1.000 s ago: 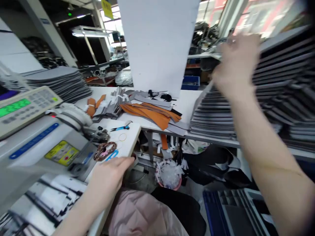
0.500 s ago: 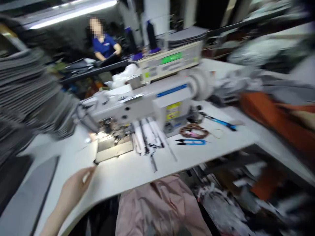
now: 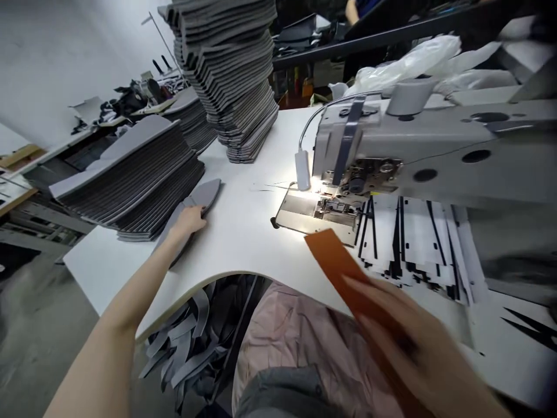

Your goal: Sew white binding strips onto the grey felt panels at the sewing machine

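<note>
My left hand (image 3: 190,222) rests at the edge of a flat grey padded piece (image 3: 209,194) on the left of the white table, its fingers curled onto it. My right hand (image 3: 404,331), smeared by motion, holds a long rust-orange strip of material (image 3: 333,258) whose far end reaches towards the sewing machine's lit metal plate (image 3: 300,215). Part of the strip lies hidden under that hand. The sewing machine (image 3: 452,151) stands just beyond, with its needle area lit by a small lamp (image 3: 302,169).
Tall stacks of grey padded pieces (image 3: 237,75) and a lower stack (image 3: 134,180) stand at the left. White strips with black markings (image 3: 418,232) hang below the machine arm. Dark snips (image 3: 533,328) lie at right. Grey offcuts (image 3: 187,337) fill the space under the table's curved edge.
The view has swung left. My left hand has gone from beside the machine plate to the grey padded piece. My right hand, unseen before, is now in view with the orange strip.
</note>
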